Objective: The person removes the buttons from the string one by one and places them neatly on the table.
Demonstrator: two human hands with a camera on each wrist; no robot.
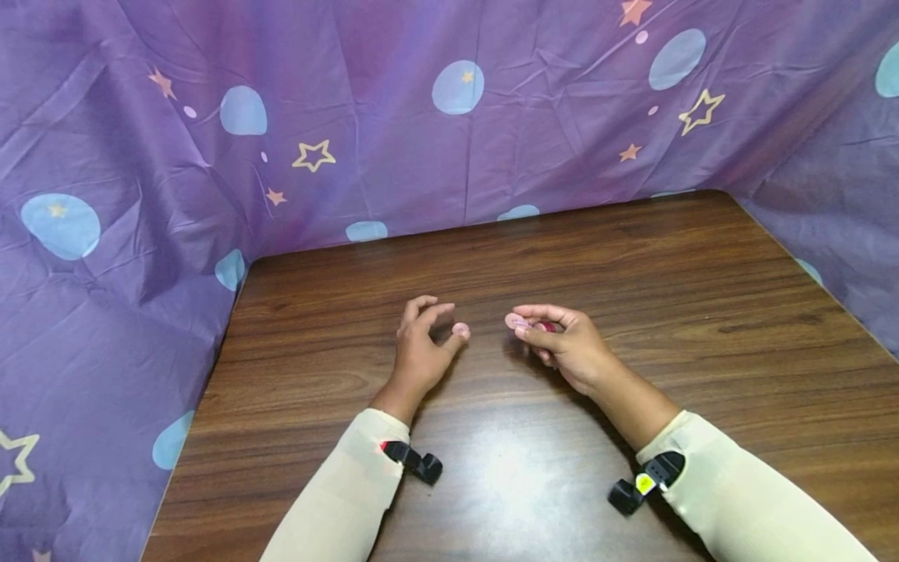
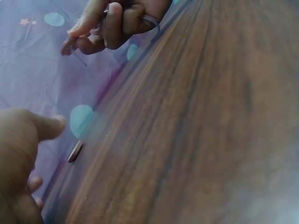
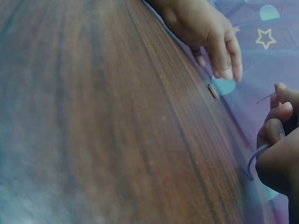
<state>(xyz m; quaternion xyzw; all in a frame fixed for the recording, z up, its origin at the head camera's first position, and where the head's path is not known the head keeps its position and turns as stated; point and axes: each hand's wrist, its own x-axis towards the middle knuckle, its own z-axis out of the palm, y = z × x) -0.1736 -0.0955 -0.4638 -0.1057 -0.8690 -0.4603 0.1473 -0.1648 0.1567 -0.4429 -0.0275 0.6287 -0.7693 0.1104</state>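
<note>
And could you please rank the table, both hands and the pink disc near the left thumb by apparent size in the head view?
1. Table
2. Left hand and right hand, too alike to rank
3. Pink disc

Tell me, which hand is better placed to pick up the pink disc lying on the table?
Probably the left hand: it is nearest the loose disc and holds nothing, while the right hand pinches another pink disc.
</note>
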